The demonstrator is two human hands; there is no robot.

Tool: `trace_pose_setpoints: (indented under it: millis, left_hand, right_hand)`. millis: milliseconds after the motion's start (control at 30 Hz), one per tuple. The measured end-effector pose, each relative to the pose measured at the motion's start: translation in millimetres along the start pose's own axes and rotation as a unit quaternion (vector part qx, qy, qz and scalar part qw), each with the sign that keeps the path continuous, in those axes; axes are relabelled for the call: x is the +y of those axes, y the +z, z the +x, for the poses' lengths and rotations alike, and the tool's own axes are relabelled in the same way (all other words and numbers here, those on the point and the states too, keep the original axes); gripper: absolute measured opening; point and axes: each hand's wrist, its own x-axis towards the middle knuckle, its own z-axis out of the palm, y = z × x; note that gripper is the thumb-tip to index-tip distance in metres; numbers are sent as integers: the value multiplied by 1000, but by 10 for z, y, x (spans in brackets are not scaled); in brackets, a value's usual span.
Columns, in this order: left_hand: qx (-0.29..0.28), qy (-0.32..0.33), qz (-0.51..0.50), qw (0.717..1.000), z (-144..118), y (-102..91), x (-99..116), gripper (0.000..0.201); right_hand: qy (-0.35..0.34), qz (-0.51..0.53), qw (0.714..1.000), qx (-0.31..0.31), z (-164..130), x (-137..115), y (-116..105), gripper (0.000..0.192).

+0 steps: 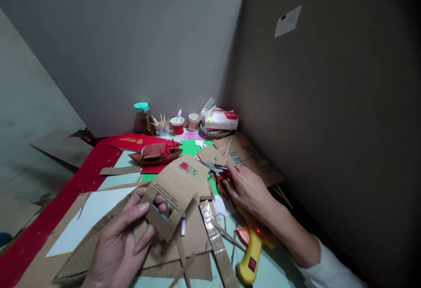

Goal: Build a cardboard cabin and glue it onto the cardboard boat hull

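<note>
My left hand (123, 235) grips a piece of cardboard (174, 182) with two rectangular cut-outs, tilted above the table. Fingers of that hand show through the nearer cut-out. To the right, my right hand (246, 187) is closed at the red handles of a pair of scissors (222, 174), whose blades point left toward the cardboard's far edge. Below my right wrist lies a yellow glue gun (251, 253) with a small red light lit. Beyond the cardboard stands a brown model boat (156, 153) with a rounded cover.
Cardboard strips (217, 244) and a marker (183, 224) lie on the table. Along the back wall stand a bottle (144, 120) with a turquoise lid, several paper cups (177, 126) and a white-red box (221, 119). Printed cardboard (253, 156) lies at the right wall.
</note>
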Motion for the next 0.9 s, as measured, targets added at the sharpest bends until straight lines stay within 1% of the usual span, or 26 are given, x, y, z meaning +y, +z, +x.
trace_pose_setpoints:
  millis: [133,167,233,267,333,400,467,533,567,633,700,767,833,900]
  left_hand:
    - [-29,6,9,1000,18,-85,-28,32]
    - [-38,7,10,999,23,-102,-35,33]
    - [-53,5,13,998,24,-115,-50,36]
    - [-57,7,16,998,18,-111,-58,36]
    - [-57,11,25,998,-5,-90,-78,34]
    - [-47,15,45,998,-32,-72,-106,33]
    - [-48,15,80,996,-51,-73,-142,33]
    - [-72,5,125,990,-61,-92,-177,31]
    - [-88,0,140,986,-65,-105,-191,30]
    - [-107,-10,151,983,-71,-126,-203,30]
    - [-103,-19,149,983,-75,-140,-196,33]
    - [-89,-23,149,985,-70,-148,-184,37]
    - [-82,-25,150,985,-56,-151,-183,38]
    - [-84,-22,153,984,-41,-149,-203,35]
  right_hand:
    - [-8,107,994,30,-6,22,4,22]
    - [-5,145,988,48,-8,35,-14,22]
    - [4,237,967,90,-23,53,-78,32]
    - [8,291,951,104,-39,50,-118,41]
    - [8,404,909,101,-93,12,-201,53]
    - [-3,505,861,59,-167,-69,-266,56]
    - [-13,576,817,13,-242,-168,-308,62]
    - [-8,614,790,-6,-293,-250,-330,59]
    - [0,622,783,-1,-306,-276,-337,54]
    - [22,623,781,39,-307,-289,-346,48]
    - [41,621,778,86,-285,-261,-347,46]
    - [53,626,771,108,-259,-224,-339,47]
    - [58,642,760,89,-244,-209,-325,45]
    - [57,663,745,43,-248,-227,-309,41]
